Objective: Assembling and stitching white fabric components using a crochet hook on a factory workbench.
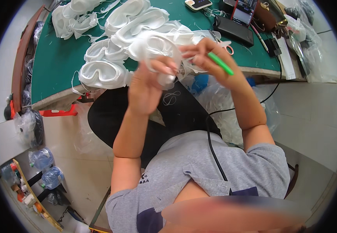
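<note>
Above the table's near edge, my left hand (145, 83) is closed on a white goggle-shaped piece (163, 43), smeared by motion. My right hand (211, 58) is beside it, fingertips at the piece's right side. A slim green-handled tool (221, 63) lies across my right hand, gripped in it; its working end is hidden. A large heap of similar white goggle-shaped pieces (103, 73), some with thin cords, covers the tabletop in front of both hands. Past my right hand, pink-handled scissors (229, 49) lie partly hidden.
The green table (52, 73) also bears a black box (234, 32), a lit phone (243, 13) and a small white device (198, 4). A black cable (208, 128) runs over my shirt to the table. Clear plastic bags (224, 105) hang beneath; water bottles (52, 176) stand left.
</note>
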Tool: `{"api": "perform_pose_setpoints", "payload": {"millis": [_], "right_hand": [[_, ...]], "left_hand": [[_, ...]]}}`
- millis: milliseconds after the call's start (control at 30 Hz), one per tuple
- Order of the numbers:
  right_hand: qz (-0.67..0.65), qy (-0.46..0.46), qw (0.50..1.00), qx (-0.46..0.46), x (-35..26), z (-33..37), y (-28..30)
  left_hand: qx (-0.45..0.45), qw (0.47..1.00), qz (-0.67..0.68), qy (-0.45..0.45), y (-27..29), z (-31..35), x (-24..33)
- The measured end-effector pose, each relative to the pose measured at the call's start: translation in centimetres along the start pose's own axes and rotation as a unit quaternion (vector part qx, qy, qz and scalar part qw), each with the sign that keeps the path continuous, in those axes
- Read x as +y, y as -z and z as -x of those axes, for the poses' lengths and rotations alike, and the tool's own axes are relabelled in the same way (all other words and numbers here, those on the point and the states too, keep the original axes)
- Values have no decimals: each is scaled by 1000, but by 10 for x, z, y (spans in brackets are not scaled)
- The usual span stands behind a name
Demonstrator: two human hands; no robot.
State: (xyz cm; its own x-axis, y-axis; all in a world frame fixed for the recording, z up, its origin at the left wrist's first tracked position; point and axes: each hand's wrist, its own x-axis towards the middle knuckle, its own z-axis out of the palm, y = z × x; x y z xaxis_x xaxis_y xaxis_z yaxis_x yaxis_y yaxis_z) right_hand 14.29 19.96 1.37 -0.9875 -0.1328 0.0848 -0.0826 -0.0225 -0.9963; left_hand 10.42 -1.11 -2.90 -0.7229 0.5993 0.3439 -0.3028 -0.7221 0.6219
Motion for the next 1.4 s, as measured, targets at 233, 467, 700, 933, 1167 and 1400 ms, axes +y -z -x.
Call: {"api": "perform_pose_setpoints", "payload": {"millis": [233, 467, 700, 933, 1167, 1400], "right_hand": [[94, 106, 980, 138, -26, 47, 31], [270, 11, 874, 403, -70, 143, 101], [469, -210, 745, 425, -41, 241, 151], [547, -397, 648, 350, 14, 270, 173], [339, 3, 913, 227, -8, 117, 82], [390, 190, 901, 21, 13, -11, 6]], "left_hand": [[49, 968, -234, 77, -36, 7, -2], [106, 676, -728, -41, -4, -8, 3], [31, 590, -793, -148, 3, -13, -28], [88, 523, -831, -166, 38, -16, -16], [170, 626, -710, -274, 22, -8, -2], [-97, 697, -673, -227, 6, 1, -22]]}}
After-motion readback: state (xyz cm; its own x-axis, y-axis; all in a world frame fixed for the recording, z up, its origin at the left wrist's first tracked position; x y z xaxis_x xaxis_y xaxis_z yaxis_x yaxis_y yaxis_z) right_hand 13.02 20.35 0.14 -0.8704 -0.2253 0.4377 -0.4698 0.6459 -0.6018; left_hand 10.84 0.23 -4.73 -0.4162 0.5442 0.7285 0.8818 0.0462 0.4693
